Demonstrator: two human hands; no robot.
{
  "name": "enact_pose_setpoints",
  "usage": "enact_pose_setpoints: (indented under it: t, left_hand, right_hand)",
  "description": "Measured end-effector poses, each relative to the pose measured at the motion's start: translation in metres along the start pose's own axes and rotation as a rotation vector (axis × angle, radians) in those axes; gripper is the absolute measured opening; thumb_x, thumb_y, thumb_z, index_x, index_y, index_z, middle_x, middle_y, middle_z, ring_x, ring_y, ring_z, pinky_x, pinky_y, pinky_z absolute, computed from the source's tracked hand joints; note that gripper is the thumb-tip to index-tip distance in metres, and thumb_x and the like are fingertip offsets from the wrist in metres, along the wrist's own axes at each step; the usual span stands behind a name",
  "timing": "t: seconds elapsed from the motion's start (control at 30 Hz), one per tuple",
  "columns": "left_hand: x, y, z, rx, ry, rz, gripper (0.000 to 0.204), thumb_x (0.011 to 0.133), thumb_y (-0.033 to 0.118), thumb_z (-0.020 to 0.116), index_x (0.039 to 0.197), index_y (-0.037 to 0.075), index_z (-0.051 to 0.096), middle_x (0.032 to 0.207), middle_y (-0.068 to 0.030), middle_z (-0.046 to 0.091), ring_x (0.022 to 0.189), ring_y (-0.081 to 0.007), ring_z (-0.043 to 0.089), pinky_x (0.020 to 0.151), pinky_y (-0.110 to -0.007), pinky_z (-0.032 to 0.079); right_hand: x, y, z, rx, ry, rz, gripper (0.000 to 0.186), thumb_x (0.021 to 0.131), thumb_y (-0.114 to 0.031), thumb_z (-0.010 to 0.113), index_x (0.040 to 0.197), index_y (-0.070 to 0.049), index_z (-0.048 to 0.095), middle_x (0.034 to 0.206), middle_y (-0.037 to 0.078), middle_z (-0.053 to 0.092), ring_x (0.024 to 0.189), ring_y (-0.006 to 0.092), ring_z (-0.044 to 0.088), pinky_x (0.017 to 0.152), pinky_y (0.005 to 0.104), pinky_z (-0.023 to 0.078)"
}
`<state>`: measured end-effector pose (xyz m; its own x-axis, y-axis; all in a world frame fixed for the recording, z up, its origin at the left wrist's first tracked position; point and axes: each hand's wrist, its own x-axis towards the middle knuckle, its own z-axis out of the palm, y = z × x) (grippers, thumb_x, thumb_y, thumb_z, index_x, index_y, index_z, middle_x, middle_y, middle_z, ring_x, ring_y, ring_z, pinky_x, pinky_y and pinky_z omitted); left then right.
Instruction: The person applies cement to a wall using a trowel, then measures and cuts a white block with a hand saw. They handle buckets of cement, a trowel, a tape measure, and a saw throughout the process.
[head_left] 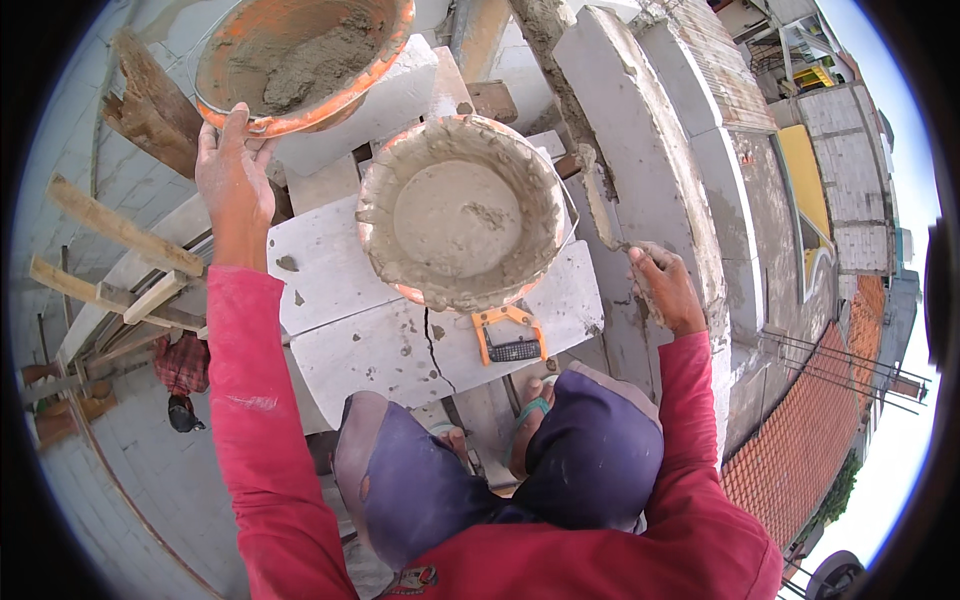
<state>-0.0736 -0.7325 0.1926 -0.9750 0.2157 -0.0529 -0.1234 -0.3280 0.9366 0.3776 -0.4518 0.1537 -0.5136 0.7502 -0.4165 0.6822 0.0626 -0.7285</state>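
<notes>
My left hand (237, 185) grips the near rim of an orange bucket (375, 85) at the upper left, its fingers hooked over the edge. That bucket tilts toward me and has grey mortar inside. At centre, a second orange bucket (545, 165), its wall caked with mortar, stands on pale blocks (335, 345); wet grey mortar (450, 215) fills its lower part. My right hand (665, 285) is closed round the handle end of a mortar-coated trowel (597, 205), seen nearly edge-on, right of the centre bucket and beside the block wall. Its handle is mostly hidden.
An orange-framed tool with a black textured part (508, 335) lies on the blocks near my knees. The block wall (640, 110) rises along the right. Rough timbers (130, 235) stick out at the left, above a lower floor where a person in a checked shirt (181, 362) is.
</notes>
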Motion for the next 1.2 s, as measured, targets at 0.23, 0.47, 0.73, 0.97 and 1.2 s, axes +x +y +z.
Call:
enact_pose_setpoints:
  t: [0.23, 0.47, 0.73, 0.97, 1.2]
  left_hand:
    - [0.011, -0.015, -0.002, 0.002, -0.017, 0.023, 0.05, 0.097, 0.011, 0.068, 0.138, -0.001, 0.044, 0.113, -0.0105, 0.056, 0.105, -0.0247, 0.063, 0.107, -0.05, 0.052]
    - [0.013, -0.016, 0.0, 0.001, -0.027, 0.015, 0.046, 0.097, 0.011, 0.067, 0.135, -0.001, 0.046, 0.108, -0.0097, 0.056, 0.102, -0.0238, 0.063, 0.107, -0.049, 0.052]
    - [0.013, -0.014, -0.006, -0.009, -0.031, 0.024, 0.039, 0.097, 0.011, 0.068, 0.13, 0.0, 0.048, 0.107, -0.0087, 0.056, 0.101, -0.0228, 0.063, 0.106, -0.049, 0.053]
    - [0.014, -0.013, -0.003, -0.016, -0.022, 0.019, 0.038, 0.096, 0.011, 0.068, 0.129, 0.002, 0.049, 0.107, -0.0084, 0.057, 0.1, -0.0229, 0.063, 0.106, -0.049, 0.053]
    - [0.013, -0.01, -0.002, -0.035, -0.03, 0.029, 0.047, 0.096, 0.012, 0.069, 0.137, 0.002, 0.047, 0.111, -0.008, 0.056, 0.101, -0.0217, 0.062, 0.105, -0.049, 0.052]
  right_hand:
    - [0.035, 0.059, 0.011, -0.463, 0.261, -0.093, 0.046, 0.101, -0.037, 0.061, 0.114, 0.006, 0.068, 0.1, 0.026, 0.072, 0.092, 0.0429, 0.07, 0.081, 0.0474, 0.054]
    - [0.064, 0.069, 0.054, -0.633, 0.273, -0.148, 0.041, 0.101, -0.034, 0.06, 0.117, 0.003, 0.068, 0.104, 0.028, 0.071, 0.102, 0.0473, 0.066, 0.09, 0.0525, 0.052]
    - [0.052, 0.096, 0.061, -0.633, 0.414, -0.078, 0.042, 0.1, -0.036, 0.061, 0.123, -0.002, 0.065, 0.107, 0.027, 0.071, 0.102, 0.0472, 0.066, 0.09, 0.053, 0.051]
    - [0.009, 0.075, 0.048, -0.651, 0.471, -0.263, 0.041, 0.099, -0.036, 0.065, 0.121, -0.001, 0.066, 0.098, 0.019, 0.073, 0.094, 0.0374, 0.071, 0.082, 0.0462, 0.056]
    - [0.034, 0.021, 0.013, 0.038, 0.036, 0.171, 0.042, 0.101, -0.035, 0.065, 0.116, 0.004, 0.069, 0.086, 0.013, 0.07, 0.071, 0.0195, 0.068, 0.06, 0.0326, 0.055]
